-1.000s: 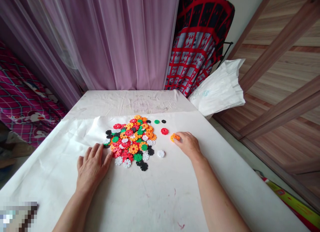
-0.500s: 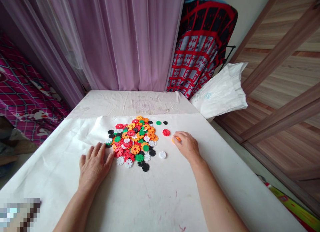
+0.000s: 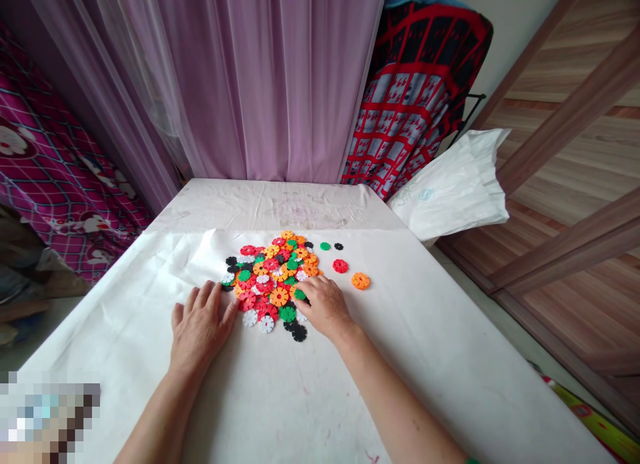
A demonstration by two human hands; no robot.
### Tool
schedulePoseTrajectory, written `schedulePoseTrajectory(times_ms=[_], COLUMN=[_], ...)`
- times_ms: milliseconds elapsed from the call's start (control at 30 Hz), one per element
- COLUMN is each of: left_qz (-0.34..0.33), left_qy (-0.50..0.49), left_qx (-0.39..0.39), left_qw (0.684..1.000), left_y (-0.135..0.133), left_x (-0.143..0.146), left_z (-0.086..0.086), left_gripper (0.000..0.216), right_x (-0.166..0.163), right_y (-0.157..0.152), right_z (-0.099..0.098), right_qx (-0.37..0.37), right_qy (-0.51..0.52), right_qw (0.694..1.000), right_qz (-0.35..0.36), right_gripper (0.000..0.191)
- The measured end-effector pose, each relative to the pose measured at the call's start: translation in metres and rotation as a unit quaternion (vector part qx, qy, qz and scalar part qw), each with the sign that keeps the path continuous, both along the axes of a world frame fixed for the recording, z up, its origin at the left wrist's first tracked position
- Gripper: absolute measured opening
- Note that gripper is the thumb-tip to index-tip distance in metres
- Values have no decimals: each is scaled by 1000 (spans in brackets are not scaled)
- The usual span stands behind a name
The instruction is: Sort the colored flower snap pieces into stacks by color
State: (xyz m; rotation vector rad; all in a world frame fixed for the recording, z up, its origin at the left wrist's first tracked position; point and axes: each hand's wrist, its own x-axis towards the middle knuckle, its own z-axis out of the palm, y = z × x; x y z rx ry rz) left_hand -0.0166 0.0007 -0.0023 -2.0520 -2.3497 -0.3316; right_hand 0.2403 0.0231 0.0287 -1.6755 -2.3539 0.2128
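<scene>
A pile of flower-shaped plastic discs [image 3: 273, 281] in red, orange, green, white and black lies on the white-covered table [image 3: 400, 357]. My left hand [image 3: 200, 321] rests flat at the pile's left edge, fingers spread, holding nothing. My right hand [image 3: 325, 307] lies on the pile's right edge, its fingertips drawn together on a green disc [image 3: 300, 294]. An orange disc [image 3: 361, 281] lies alone to the right of that hand, apart from it.
Single red [image 3: 341, 266], green [image 3: 325, 246] and black [image 3: 339, 246] discs lie right of the pile. A white bag [image 3: 450, 191] sits off the table's far right corner. Purple curtains [image 3: 250, 84] hang behind; a red-black cloth [image 3: 415, 97] hangs on a rack.
My right hand let go of the orange disc, which now lies on the table, and moved left onto the pile's right edge, covering the lone white disc. The left hand has stayed put.
</scene>
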Motion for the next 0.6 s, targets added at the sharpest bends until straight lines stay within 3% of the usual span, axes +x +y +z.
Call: schedulePoseTrajectory(times_ms=[167,300,400,500,600], left_qz=[-7,-5,-4,0,-1], left_qy=[-2,-10,-16,-15,-14], left_qx=[0,-3,0,2,2], left_qw=[1000,1000,1000,1000,1000], left_y=[0,-1,-2,-2,-2], left_x=[0,2,3,3,2], left_z=[1,3,4,3,2], left_gripper=[68,67,64,64,66], right_x=[-1,3,16,38,62], right_y=[2,3,7,23,58], right_z=[1,0,-3,-3,1], right_qx=[-23,-17,11,34,6], right_qy=[37,55,74,124,168], right_qw=[999,998,996,986,971], right_qz=[-33,-32,-51,-102,-167], right_gripper=[27,11,18,20,23])
